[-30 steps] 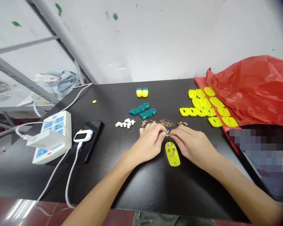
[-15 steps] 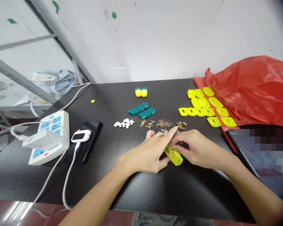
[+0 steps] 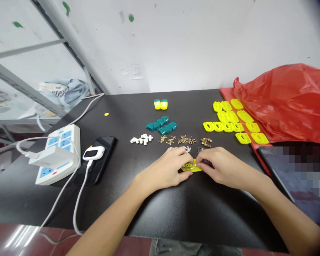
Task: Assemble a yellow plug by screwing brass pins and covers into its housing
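My left hand (image 3: 173, 167) pinches the left end of a yellow plastic shell (image 3: 194, 169), its fingers over the far side and thumb along the near edge. Small metal parts sit inside the shell. My right hand (image 3: 218, 165) is closed on a dark-handled tool (image 3: 208, 163), its fingertips over the shell's right part; the tool's tip is mostly hidden. Just beyond my hands lie thin metal pins (image 3: 200, 150), small clear pieces (image 3: 187, 149), brass nuts (image 3: 206, 142), brass pins (image 3: 186, 140) and bent brass contacts (image 3: 170, 140).
White plastic pieces (image 3: 142, 139), teal covers (image 3: 167, 128) and two yellow-and-teal plugs (image 3: 160, 104) lie farther back. Yellow shells (image 3: 224, 127) are at right, near a red bag (image 3: 282, 103) and a dark tablet (image 3: 290, 177). A power strip (image 3: 74, 142), cables and a phone (image 3: 106, 156) occupy the left.
The yellow shell has turned to lie more sideways, a little farther left. My left index finger, stretched out before, has curled down onto it. My right hand stays at the shell.
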The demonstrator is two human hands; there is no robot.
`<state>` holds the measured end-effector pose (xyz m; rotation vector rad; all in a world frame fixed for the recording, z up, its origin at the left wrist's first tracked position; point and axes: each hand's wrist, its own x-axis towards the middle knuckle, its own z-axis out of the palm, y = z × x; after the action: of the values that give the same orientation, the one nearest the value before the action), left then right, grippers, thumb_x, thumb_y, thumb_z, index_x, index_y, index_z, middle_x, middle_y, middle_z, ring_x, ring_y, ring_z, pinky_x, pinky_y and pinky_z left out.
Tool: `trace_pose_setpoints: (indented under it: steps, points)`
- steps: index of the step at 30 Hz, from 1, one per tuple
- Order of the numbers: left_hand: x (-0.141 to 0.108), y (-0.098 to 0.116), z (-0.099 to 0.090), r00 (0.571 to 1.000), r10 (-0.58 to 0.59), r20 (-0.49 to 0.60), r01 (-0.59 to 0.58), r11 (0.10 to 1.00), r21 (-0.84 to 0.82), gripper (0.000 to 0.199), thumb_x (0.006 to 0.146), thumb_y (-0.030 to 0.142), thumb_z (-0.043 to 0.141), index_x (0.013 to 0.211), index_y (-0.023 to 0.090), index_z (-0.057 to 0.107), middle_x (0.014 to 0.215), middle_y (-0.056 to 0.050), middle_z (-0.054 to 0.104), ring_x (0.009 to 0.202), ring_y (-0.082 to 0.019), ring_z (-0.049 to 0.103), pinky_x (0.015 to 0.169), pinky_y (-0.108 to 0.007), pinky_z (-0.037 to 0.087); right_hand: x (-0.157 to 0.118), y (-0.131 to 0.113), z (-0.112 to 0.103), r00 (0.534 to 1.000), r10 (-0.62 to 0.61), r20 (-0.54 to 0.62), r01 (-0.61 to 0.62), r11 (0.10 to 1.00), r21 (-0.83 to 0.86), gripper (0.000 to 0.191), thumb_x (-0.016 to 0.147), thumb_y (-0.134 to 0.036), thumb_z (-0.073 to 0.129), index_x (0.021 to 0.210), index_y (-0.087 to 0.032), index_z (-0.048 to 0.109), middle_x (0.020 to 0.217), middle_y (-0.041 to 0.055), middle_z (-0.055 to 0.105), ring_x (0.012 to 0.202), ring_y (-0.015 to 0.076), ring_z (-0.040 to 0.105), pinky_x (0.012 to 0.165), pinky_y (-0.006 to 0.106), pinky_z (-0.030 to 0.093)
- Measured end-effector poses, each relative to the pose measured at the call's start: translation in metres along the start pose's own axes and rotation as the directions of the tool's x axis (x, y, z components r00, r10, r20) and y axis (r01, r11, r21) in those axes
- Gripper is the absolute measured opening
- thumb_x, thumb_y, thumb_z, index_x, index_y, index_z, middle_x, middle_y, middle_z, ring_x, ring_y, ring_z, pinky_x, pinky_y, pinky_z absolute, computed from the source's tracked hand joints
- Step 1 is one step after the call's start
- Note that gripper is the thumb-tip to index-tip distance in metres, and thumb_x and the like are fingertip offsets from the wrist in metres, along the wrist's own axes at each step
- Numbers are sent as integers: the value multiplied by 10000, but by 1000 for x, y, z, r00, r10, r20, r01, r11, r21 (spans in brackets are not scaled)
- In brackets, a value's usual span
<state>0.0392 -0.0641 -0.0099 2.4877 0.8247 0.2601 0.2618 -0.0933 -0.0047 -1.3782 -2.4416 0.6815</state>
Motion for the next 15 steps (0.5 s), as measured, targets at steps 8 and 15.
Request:
trace_pose_setpoints:
  steps: [8,15]
  points:
    - [0,0,-1,1000,22,5,-21,999,-46,184,932,220,647,1099,209,722,1063,-57,597,976,-187,600,887,-323,484,1,-1,1,1000,22,8,-22,1000,-2,191,925,-137,516,796,-207,638,733,-8,653,669,149,552,648,273,363]
    - [0,1,-2,1000,18,1,-18,998,-59,176,931,228,648,1081,226,739,1068,-54,607,973,-184,611,891,-335,498,1,-4,1,997,80,7,-81,997,21,182,894,-137,536,762,-210,638,715,1,656,652,155,557,625,272,361]
